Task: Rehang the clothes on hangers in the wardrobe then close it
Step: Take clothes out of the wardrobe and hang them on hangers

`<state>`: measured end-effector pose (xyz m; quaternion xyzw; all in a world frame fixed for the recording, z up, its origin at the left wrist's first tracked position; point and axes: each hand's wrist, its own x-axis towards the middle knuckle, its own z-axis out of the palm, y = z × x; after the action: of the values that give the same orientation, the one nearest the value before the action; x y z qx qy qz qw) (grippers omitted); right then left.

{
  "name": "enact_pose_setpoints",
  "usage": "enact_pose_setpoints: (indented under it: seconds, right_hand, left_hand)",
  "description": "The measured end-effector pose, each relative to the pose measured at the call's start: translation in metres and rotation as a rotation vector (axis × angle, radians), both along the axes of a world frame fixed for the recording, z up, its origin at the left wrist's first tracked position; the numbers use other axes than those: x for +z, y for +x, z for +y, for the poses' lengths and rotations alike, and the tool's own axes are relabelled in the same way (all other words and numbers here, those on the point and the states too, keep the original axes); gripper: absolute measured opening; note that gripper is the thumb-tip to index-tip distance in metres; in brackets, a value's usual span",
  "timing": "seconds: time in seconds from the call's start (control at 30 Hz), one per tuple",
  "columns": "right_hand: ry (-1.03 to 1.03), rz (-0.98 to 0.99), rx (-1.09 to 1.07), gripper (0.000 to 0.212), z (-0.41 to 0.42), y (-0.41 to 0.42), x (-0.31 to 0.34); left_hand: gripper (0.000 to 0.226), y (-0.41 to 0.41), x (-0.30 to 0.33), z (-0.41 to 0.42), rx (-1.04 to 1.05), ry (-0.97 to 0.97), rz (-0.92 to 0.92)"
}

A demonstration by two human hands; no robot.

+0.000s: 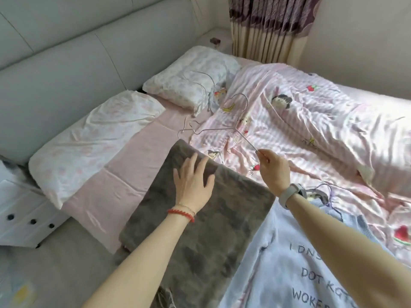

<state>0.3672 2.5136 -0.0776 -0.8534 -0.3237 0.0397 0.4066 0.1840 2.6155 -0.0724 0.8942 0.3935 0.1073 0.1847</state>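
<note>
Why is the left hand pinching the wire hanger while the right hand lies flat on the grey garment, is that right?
Not quite: the hands are swapped. In the head view the right hand pinches the wire hanger, and the left hand lies flat on the grey garment.

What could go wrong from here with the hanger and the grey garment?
1. The right hand pinches the wire hanger only at one arm's tip, so it may swing or slip out.
2. The hanger's far end lies near the rumpled quilt, so it may snag there when lifted.
3. The left hand lies flat on the grey garment, gripping nothing, so the cloth may slide during threading.
</note>
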Motion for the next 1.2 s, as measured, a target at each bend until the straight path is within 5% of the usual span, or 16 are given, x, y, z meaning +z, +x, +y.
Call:
enact_pose_setpoints:
  seconds: [0.2, 0.37, 0.57, 0.87, 1.07, 1.2]
  right_hand:
    - [-0.342, 0.134, 0.078, 0.031, 0.019, 0.071, -0.124]
    - [-0.649, 0.171, 0.151, 0.044, 0.007, 0.095, -0.188]
    - [-0.713, 0.163, 0.219, 0.050, 0.004, 0.081, -0.198]
    - [-0.453, -0.047, 0.429, 0.051, -0.008, -0.020, -0.121]
    - [-0.340, 0.085, 0.594, 0.049, -0.062, -0.155, -0.067]
    - [-0.382, 0.053, 0.885, 0.048, -0.116, -0.259, -0.048]
  left_hand:
    - [0.065, -0.006, -0.148, -0.023, 0.041, -0.311, 0.516]
    - [0.069, -0.017, -0.197, -0.030, 0.064, -0.391, 0.671]
    - [0.064, -0.013, -0.192, -0.022, 0.037, -0.391, 0.671]
    - [0.054, -0.054, -0.106, -0.031, 0.238, -0.126, 0.406]
    - [0.043, -0.156, -0.055, -0.125, 0.456, -0.039, 0.228]
    - [0.039, -0.245, -0.044, -0.218, 0.683, -0.067, 0.147]
